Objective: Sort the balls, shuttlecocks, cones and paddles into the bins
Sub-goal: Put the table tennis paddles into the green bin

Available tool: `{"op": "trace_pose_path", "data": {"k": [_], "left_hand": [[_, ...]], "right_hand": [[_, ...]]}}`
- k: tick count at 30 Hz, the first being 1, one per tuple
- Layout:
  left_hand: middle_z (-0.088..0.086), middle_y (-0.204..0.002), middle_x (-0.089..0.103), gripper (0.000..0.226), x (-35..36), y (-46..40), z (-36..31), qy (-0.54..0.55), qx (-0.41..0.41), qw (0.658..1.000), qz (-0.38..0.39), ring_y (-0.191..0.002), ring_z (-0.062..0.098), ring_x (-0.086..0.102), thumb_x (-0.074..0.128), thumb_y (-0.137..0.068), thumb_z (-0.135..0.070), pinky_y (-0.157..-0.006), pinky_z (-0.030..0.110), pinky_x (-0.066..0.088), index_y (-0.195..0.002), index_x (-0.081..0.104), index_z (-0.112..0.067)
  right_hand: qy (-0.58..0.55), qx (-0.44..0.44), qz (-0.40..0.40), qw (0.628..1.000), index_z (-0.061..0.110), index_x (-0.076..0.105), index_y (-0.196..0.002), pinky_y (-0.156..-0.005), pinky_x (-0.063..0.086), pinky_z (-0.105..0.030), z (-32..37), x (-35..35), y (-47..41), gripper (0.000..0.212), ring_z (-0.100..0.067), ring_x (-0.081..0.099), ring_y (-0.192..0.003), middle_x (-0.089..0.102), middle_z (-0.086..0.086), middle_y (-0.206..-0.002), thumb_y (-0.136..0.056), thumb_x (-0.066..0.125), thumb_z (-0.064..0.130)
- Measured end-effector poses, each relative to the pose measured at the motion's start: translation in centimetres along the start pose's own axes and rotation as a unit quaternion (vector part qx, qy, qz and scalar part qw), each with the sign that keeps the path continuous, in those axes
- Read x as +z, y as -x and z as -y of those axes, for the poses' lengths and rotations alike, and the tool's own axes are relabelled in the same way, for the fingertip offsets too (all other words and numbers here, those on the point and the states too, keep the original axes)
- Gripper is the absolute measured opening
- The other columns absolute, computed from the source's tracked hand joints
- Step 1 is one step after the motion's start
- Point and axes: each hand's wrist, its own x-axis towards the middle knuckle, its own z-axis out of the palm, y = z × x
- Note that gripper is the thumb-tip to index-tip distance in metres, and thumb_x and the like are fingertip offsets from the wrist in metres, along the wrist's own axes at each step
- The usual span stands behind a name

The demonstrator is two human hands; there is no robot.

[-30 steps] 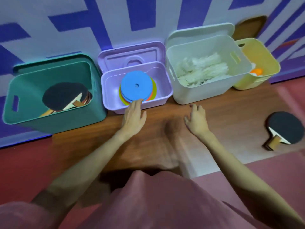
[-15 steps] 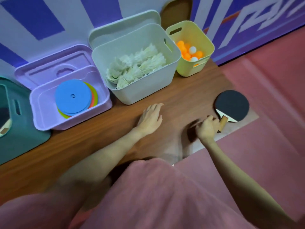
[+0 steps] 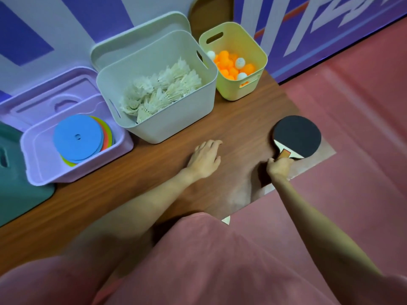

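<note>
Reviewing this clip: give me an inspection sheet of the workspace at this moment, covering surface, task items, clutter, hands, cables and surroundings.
Surface: wooden board on a red floor.
Paddle: black paddle lies flat near the board's right edge.
Bins: purple bin holds flat blue, orange and green discs; grey bin holds white shuttlecocks; yellow bin holds orange and white balls; teal bin is mostly out of frame, contents unseen.
Clutter: nothing seen.
Hands: right hand grips the paddle's handle; left hand rests flat on the board.
Cables: nothing seen.
Surroundings: purple and white patterned wall behind the bins.
</note>
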Motion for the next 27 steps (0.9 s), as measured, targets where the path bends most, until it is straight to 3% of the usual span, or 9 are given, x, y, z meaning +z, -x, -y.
{"op": "trace_pose_path", "data": {"k": [2, 5, 9, 13, 16, 19, 22, 27], "left_hand": [[0.007, -0.140, 0.045, 0.047, -0.3, 0.1, 0.3, 0.018, -0.011, 1.000, -0.004, -0.129, 0.025, 0.041, 0.048, -0.095, -0.020, -0.109, 0.040, 0.031, -0.140, 0.037, -0.013], [0.006, -0.136, 0.048, 0.045, -1.2, 0.1, 1.1, 0.048, -0.027, 0.998, -0.030, -0.126, 0.023, 0.045, 0.051, -0.094, -0.023, -0.106, 0.041, 0.036, -0.138, 0.040, -0.015], [0.003, -0.124, 0.054, 0.053, -3.6, 0.6, 2.2, 0.206, -0.091, 0.972, -0.069, -0.108, 0.016, 0.057, 0.065, -0.088, -0.032, -0.094, 0.031, 0.047, -0.134, 0.044, -0.015], [0.000, -0.120, 0.057, 0.066, -6.9, 2.6, 3.4, 0.417, -0.181, 0.886, -0.088, -0.100, 0.011, 0.062, 0.070, -0.083, -0.038, -0.083, 0.020, 0.050, -0.137, 0.040, -0.016], [0.007, -0.121, 0.062, 0.048, -9.0, 5.1, 4.8, 0.536, -0.191, 0.803, -0.176, -0.096, 0.007, 0.065, 0.066, -0.089, -0.021, -0.080, 0.018, 0.053, -0.131, 0.046, -0.007], [0.003, -0.115, 0.063, 0.030, -10.7, 9.0, 8.0, 0.578, -0.191, 0.742, -0.283, -0.090, -0.002, 0.064, 0.063, -0.090, -0.009, -0.084, 0.020, 0.053, -0.118, 0.055, -0.006], [0.002, -0.111, 0.066, 0.025, -11.9, 13.8, 12.2, 0.617, -0.216, 0.686, -0.321, -0.092, 0.006, 0.066, 0.062, -0.090, -0.006, -0.087, 0.035, 0.055, -0.115, 0.057, -0.009], [0.008, -0.114, 0.066, 0.029, -14.2, 22.6, 19.8, 0.625, -0.258, 0.625, -0.390, -0.090, 0.010, 0.067, 0.061, -0.091, -0.007, -0.086, 0.038, 0.055, -0.119, 0.057, 0.000]], "right_hand": [[-0.031, 0.000, -0.018, 0.999, -0.011, 0.043, -0.113, -0.073, 0.035, -0.032, 0.3, 0.6, 0.4, 0.036, -0.036, 0.054, -0.090, 0.043, -0.020, -0.103, -0.091, 0.047, 0.017], [-0.062, -0.092, -0.017, 0.994, 0.004, 0.038, -0.090, -0.064, 0.033, -0.031, 0.8, 1.4, 2.8, 0.017, -0.022, 0.040, -0.061, 0.040, -0.005, -0.076, -0.084, 0.048, 0.016], [-0.071, -0.232, 0.008, 0.970, -0.003, 0.038, -0.102, -0.063, 0.031, -0.031, 0.6, 2.5, 6.4, 0.022, -0.022, 0.042, -0.064, 0.036, 0.007, -0.071, -0.086, 0.051, 0.004], [-0.042, -0.353, 0.081, 0.931, 0.002, 0.037, -0.105, -0.060, 0.030, -0.030, 2.0, 3.5, 9.6, 0.027, -0.026, 0.045, -0.063, 0.045, 0.000, -0.070, -0.086, 0.054, 0.008], [-0.008, -0.434, 0.132, 0.891, 0.007, 0.037, -0.107, -0.061, 0.029, -0.029, 3.7, 5.2, 12.0, 0.032, -0.026, 0.047, -0.067, 0.053, -0.006, -0.081, -0.081, 0.051, 0.020], [0.035, -0.499, 0.169, 0.849, 0.006, 0.039, -0.109, -0.061, 0.028, -0.029, 5.7, 7.7, 15.3, 0.036, -0.022, 0.045, -0.067, 0.053, -0.006, -0.082, -0.079, 0.049, 0.022], [0.058, -0.540, 0.206, 0.814, 0.006, 0.041, -0.109, -0.060, 0.028, -0.030, 7.6, 10.9, 19.5, 0.038, -0.021, 0.043, -0.068, 0.053, -0.005, -0.082, -0.079, 0.048, 0.027], [0.069, -0.594, 0.265, 0.756, 0.008, 0.047, -0.110, -0.060, 0.031, -0.032, 11.2, 16.8, 27.4, 0.044, -0.018, 0.047, -0.070, 0.057, -0.004, -0.084, -0.075, 0.047, 0.035]]}}
